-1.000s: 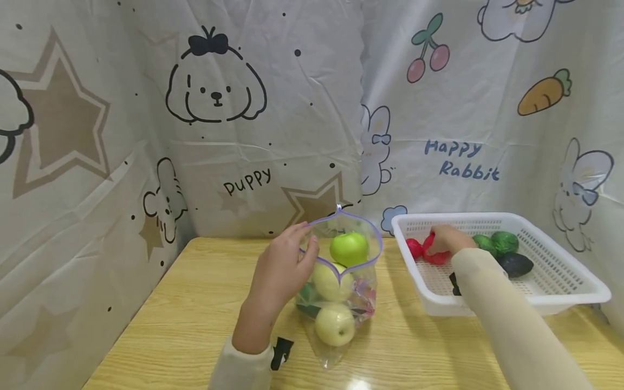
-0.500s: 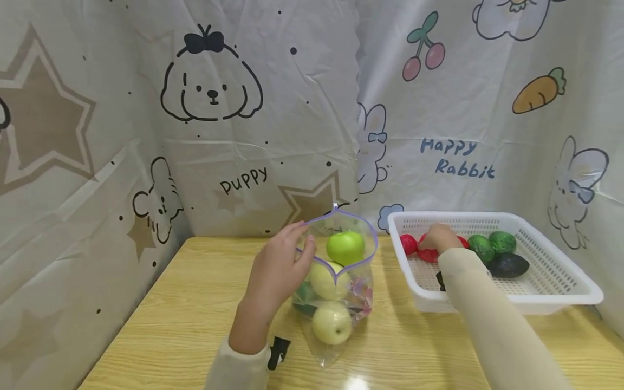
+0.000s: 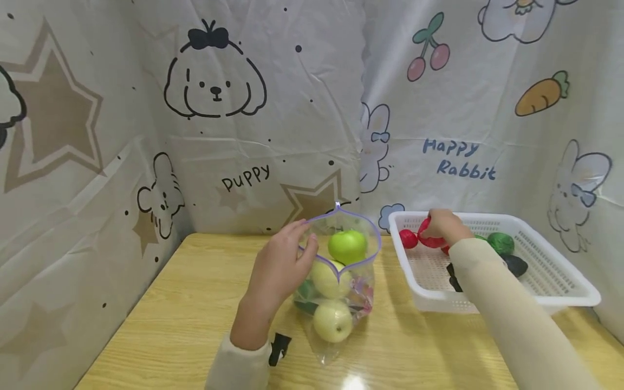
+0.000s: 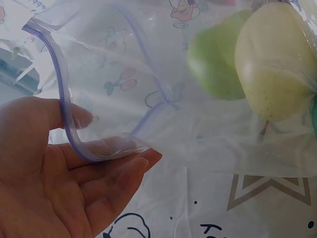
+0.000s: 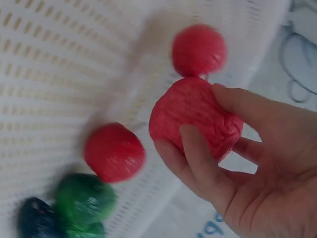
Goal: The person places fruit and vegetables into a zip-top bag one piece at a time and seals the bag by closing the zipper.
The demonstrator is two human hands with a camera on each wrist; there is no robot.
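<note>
My left hand (image 3: 280, 265) grips the purple-edged rim of a clear zip bag (image 4: 67, 119), thumb on the inner side and fingers outside. The bag stands on the table with its mouth spread. Inside are a green apple (image 3: 348, 246), pale yellow round fruits (image 3: 333, 322) and colourful things low down, blurred by the film. Over the left end of a white basket (image 3: 570, 299), my right hand (image 3: 450, 226) holds a wrinkled red round fruit (image 5: 190, 116) between thumb and fingers. Two more red balls (image 5: 115, 152) are near it in the basket.
Green round things (image 3: 500, 242) and a dark oval thing (image 3: 515, 265) lie in the basket's middle. A printed cloth (image 3: 312, 108) hangs behind and at the sides of the wooden table (image 3: 195, 303).
My right hand has risen a little with the red fruit, out from among the other red balls. The left hand keeps its grip on the bag rim. The head view shifts slightly.
</note>
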